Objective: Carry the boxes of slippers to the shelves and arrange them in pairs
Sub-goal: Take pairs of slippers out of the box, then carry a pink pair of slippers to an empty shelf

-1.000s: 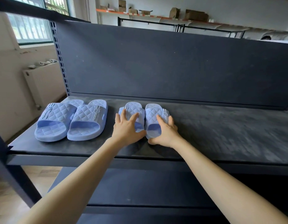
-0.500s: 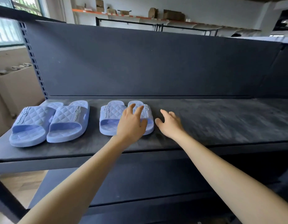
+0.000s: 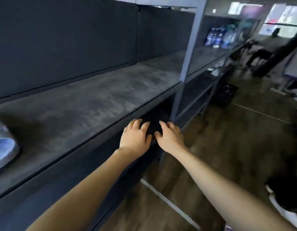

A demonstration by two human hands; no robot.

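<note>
While nothing is held, the risks here are judged to lie in the surroundings rather than in any grasp. The shelf (image 3: 94, 100) is seen as a long dark board running away to the right, with a grey upright post (image 3: 188, 60) standing at its far corner. A blue slipper (image 3: 4, 147) is cut off by the left border of the view, lying on the shelf not far from its front edge. Its partner cannot be made out, and no box of slippers is shown. Both hands are empty: the left hand (image 3: 136, 139) and the right hand (image 3: 171, 139) are held just beside each other, fingers loosely spread, in front of the shelf's edge and near the post. Since the view is smeared, quick movement is suspected, so knuckles could be struck against the post or the edge. The slipper could be swept off by a careless left forearm, and the pairing spoiled.
</note>
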